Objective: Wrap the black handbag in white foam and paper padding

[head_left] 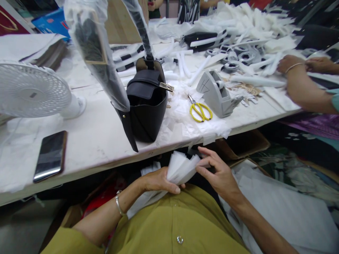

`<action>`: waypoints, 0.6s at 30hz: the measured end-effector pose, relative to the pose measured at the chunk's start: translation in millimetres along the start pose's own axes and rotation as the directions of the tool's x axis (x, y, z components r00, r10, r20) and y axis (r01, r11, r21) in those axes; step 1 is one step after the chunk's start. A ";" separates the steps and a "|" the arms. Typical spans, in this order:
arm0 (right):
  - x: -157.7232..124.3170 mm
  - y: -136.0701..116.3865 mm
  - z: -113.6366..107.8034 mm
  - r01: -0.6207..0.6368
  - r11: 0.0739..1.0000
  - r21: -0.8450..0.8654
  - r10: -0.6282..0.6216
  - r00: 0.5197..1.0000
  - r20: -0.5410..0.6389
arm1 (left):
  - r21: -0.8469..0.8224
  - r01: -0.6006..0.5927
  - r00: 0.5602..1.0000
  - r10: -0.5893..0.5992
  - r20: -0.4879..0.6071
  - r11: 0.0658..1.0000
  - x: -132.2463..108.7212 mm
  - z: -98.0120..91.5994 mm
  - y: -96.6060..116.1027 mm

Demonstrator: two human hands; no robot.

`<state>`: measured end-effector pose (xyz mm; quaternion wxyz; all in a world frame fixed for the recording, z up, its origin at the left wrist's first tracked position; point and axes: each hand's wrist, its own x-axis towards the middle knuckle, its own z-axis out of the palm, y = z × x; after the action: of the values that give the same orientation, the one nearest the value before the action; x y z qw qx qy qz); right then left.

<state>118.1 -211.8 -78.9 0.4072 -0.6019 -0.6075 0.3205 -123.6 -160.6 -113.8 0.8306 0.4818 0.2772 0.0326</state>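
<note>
My left hand (161, 181) is closed around a fanned bunch of thin white tissue paper (181, 167), held low in front of my body. My right hand (218, 173) is at the right edge of that bunch. Its thumb and a finger pinch the paper there, while another finger stretches out above. On the table just beyond stands a black leather handbag (148, 113) with its top open and a metal clasp (166, 86) sticking out to the right. The bag's strap (140, 28) rises upright in clear plastic wrap, and a wrapped dark part (97, 60) leans up on the left.
Yellow-handled scissors (200, 112) and a grey tape dispenser (218, 93) lie right of the bag. To the left are a white fan (31, 90) and a phone (51, 155). A co-worker's hands (293, 67) are at the far right. White sheets (286, 201) lie below the table edge.
</note>
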 end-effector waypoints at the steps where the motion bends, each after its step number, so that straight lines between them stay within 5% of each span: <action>1: 1.4 1.3 0.2 -0.054 0.998 0.042 0.052 0.998 0.044 | -0.004 0.001 1.000 -0.001 0.003 1.000 0.2 -0.1 -0.6; 4: 2.1 3.5 3.1 -0.149 0.983 0.105 0.139 0.986 0.096 | -0.012 -0.004 1.000 0.004 0.003 1.000 0.7 -0.9 -1.1; 10: -2.9 -5.1 5.8 -0.132 0.991 -0.002 0.132 0.989 -0.067 | -0.148 -0.067 0.997 0.071 0.028 0.987 0.2 -4.7 -5.6; 18: 14.5 -15.7 8.2 -0.193 0.980 0.049 0.174 0.949 0.264 | -0.191 -0.086 0.988 0.108 0.112 0.978 3.6 -4.9 1.0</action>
<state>104.2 -197.7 -67.3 0.3151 -0.5933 -0.5845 0.4550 -122.8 -155.1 -116.4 0.8848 0.4162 0.1978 0.0693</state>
